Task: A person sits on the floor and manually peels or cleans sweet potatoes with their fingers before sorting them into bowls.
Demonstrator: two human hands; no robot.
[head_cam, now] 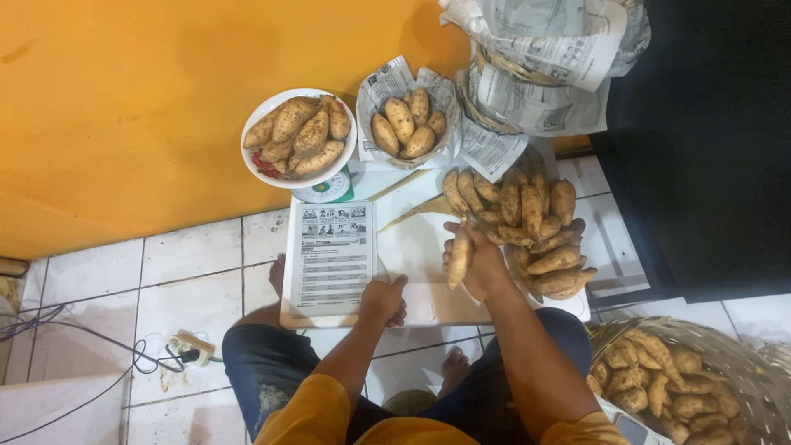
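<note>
Head camera view: right hand (480,268) fingers wrap one sweet potato (460,256), held upright over the white board (416,247), just beside the loose pile of sweet potatoes (531,231). Left hand (384,300) looks curled into a loose fist at the printed sheet (332,257)'s lower corner, seemingly empty. Farther off sits a white bowl (262,111) on a scale (325,190).

A plain orange wall (124,107) meets a floor of white square tiles with dark grout lines (189,288). A black panel (709,148) stands at the floor's right edge. Thin dark cables (74,346) run to a white socket strip (191,347) near the left edge.
</note>
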